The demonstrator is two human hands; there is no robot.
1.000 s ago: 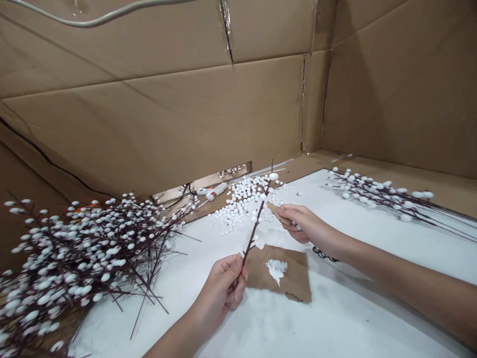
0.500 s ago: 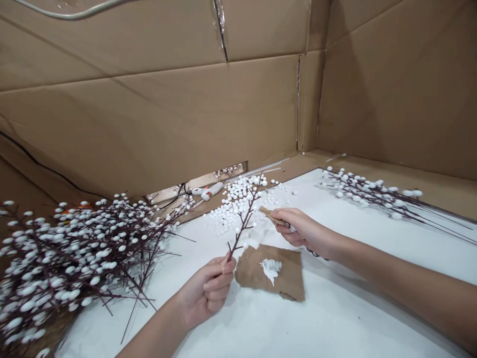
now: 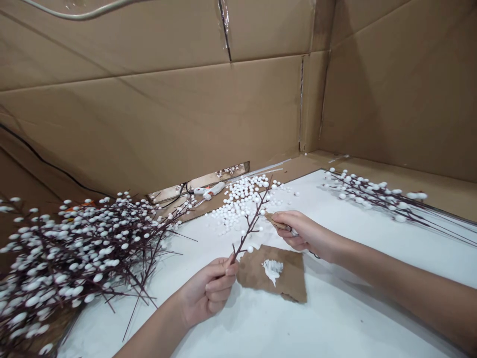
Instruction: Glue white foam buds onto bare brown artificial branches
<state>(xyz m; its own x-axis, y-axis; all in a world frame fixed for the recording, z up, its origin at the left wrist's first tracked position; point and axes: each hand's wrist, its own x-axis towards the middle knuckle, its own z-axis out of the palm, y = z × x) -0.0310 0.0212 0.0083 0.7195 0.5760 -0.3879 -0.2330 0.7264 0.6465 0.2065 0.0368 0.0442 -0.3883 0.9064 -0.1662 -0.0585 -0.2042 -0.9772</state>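
My left hand (image 3: 212, 288) pinches the lower end of a dark brown artificial twig (image 3: 250, 227), which leans up and to the right with bare side stubs. To the right of it, my right hand (image 3: 300, 233) is closed round a small strip of cardboard (image 3: 278, 223), its tip close to the twig; whether they touch I cannot tell. Below both lies a torn piece of cardboard (image 3: 292, 276) with a smear of white paste (image 3: 273, 271) on it. Loose white foam berries (image 3: 238, 196) are heaped behind the twig.
A big pile of white-berried branches (image 3: 85, 253) fills the left side. More berried branches (image 3: 376, 196) lie at the far right of the white board (image 3: 335, 318). A white glue gun (image 3: 209, 191) rests at the back, before a tall cardboard wall (image 3: 167, 129).
The twig's tip has shifted slightly right, and its stem is turned a little. The cardboard strip remains in my right hand beside it. The whole view has moved slightly.
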